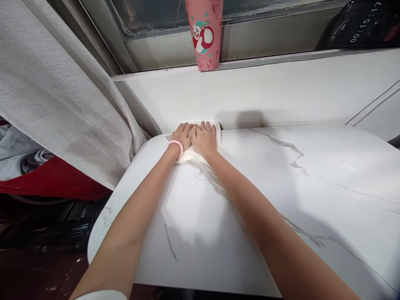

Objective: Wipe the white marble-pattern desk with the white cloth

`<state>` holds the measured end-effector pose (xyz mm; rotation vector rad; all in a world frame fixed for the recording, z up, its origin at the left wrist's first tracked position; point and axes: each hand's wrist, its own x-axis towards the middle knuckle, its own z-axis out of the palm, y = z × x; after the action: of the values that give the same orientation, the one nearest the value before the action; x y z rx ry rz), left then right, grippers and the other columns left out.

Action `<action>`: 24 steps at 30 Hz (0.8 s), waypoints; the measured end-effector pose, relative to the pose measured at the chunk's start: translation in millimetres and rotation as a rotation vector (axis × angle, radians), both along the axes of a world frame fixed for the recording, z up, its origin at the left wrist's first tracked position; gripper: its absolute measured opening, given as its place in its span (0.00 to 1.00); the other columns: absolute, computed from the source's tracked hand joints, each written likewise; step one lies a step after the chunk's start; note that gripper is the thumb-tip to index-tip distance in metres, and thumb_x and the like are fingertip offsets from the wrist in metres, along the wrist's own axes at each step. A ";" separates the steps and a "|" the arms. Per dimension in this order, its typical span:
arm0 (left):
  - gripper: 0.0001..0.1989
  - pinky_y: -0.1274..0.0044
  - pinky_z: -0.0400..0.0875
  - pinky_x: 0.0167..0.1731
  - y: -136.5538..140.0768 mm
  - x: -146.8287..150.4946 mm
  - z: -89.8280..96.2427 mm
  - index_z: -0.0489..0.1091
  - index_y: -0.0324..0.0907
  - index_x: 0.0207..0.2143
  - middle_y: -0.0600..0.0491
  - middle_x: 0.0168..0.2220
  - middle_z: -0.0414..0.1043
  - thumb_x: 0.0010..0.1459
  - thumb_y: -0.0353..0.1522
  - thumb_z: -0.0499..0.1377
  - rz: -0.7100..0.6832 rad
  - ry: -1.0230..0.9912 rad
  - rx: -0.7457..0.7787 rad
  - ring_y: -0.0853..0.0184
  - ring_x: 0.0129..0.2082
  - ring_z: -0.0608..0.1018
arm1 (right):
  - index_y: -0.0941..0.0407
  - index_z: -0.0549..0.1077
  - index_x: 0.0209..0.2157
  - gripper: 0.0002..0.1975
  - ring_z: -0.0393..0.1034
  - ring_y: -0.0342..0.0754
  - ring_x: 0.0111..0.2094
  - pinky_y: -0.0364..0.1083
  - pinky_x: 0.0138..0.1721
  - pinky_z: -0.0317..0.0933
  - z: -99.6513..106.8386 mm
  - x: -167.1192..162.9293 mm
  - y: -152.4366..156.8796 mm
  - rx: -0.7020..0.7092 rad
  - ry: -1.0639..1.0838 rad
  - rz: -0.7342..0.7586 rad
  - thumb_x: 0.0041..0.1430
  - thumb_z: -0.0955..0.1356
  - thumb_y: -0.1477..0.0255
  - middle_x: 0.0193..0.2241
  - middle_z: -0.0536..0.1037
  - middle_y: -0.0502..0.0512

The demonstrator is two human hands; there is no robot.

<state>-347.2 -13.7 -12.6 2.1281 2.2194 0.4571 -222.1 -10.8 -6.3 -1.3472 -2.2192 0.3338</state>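
A white cloth [192,156] with a scalloped edge lies at the far edge of the white marble-patterned table [200,233], close against the wall. On its left part rests my left hand [183,135], palm down, with its fingers stretched forward and a pink coiled band [178,143] round the wrist. Just beside it, my right hand [204,137] presses flat on the same cloth, fingers slightly apart. The two hands touch or nearly touch at the thumbs. Much of the cloth is hidden under them.
A pink paper cup [208,37] stands on the window ledge beyond my hands. A phone [364,25] showing a timer leans at the upper right. On the left a pale curtain [71,83] hangs against the table's edge, with red fabric [59,179] below.
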 end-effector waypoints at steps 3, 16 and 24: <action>0.25 0.62 0.54 0.62 4.7 -4.5 1.7 0.60 0.42 0.60 0.45 0.63 0.58 0.64 0.39 0.43 -0.009 -0.007 0.023 0.58 0.64 0.58 | 0.64 0.64 0.61 0.26 0.45 0.58 0.67 0.58 0.65 0.34 1.3 -2.4 7.1 -0.004 -0.026 0.007 0.69 0.51 0.69 0.64 0.60 0.67; 0.27 0.61 0.51 0.63 -8.2 -17.6 -2.6 0.57 0.37 0.62 0.41 0.65 0.55 0.63 0.37 0.46 -0.147 0.107 0.052 0.55 0.65 0.56 | 0.62 0.60 0.63 0.26 0.42 0.57 0.68 0.58 0.66 0.32 -1.8 4.5 0.5 0.030 -0.103 0.090 0.68 0.54 0.68 0.66 0.55 0.67; 0.29 0.60 0.48 0.65 -60.6 -25.7 -2.2 0.54 0.36 0.63 0.41 0.67 0.50 0.64 0.41 0.47 -0.090 0.114 0.006 0.54 0.68 0.50 | 0.62 0.52 0.66 0.41 0.33 0.62 0.69 0.62 0.65 0.27 5.3 4.3 -49.2 -0.043 -0.174 0.218 0.62 0.57 0.48 0.68 0.46 0.70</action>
<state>-372.9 -74.3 -14.8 2.3001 2.1690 0.3470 -217.7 -60.0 -1.0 -1.1979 -2.5252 0.3553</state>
